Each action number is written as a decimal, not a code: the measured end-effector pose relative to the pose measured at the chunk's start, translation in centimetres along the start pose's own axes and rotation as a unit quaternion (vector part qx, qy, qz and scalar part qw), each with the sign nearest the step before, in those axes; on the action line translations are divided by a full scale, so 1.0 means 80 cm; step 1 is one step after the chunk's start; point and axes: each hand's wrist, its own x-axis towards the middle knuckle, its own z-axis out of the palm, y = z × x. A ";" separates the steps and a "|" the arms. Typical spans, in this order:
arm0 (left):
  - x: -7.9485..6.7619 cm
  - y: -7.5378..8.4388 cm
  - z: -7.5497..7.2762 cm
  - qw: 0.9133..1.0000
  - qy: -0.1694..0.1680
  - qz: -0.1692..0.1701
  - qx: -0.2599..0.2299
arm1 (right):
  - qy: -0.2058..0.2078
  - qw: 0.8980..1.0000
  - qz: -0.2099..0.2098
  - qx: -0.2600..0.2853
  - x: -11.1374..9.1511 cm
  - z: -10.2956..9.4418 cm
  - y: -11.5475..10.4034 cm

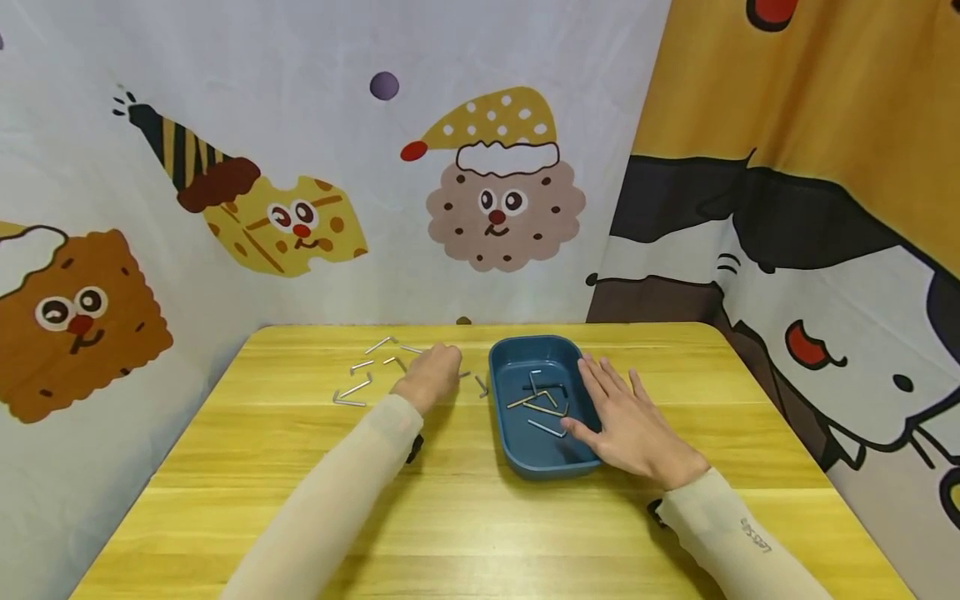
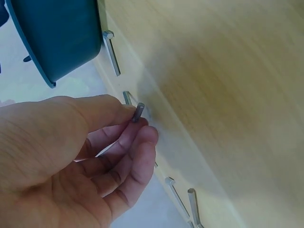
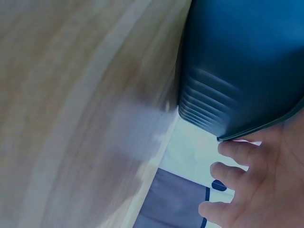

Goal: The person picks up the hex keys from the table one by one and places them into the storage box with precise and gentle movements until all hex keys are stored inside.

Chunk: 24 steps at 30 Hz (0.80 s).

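My left hand is over the table to the left of a blue plastic box. Between thumb and fingertips it pinches a small metal hex key, whose short end sticks out in the left wrist view. My right hand rests on the box's right rim with its fingers extended and the thumb reaching over the edge. Inside the box lie several hex keys, silver, dark and brassy. More silver hex keys are scattered on the table around my left hand.
The wooden table ends at a cloth backdrop printed with cartoon figures. One loose hex key lies close to the box's left wall. A cow-patterned curtain hangs along the right side.
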 end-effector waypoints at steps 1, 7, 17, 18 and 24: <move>-0.001 -0.001 -0.001 1.000 0.001 0.001 -0.001 | 0.000 1.000 0.000 0.000 0.000 0.000 0.000; -0.005 -0.005 -0.007 1.000 0.013 0.009 0.013 | 0.000 1.000 0.000 0.003 0.001 0.001 0.001; -0.010 0.002 -0.033 0.998 0.047 0.030 0.025 | -0.003 1.000 -0.001 0.008 0.002 0.000 0.002; -0.009 0.004 -0.036 0.998 0.051 0.034 0.029 | -0.003 1.000 0.000 0.008 0.002 0.000 0.002; -0.007 0.018 -0.051 0.996 0.070 0.051 0.034 | -0.005 1.000 0.000 0.006 0.002 0.000 0.002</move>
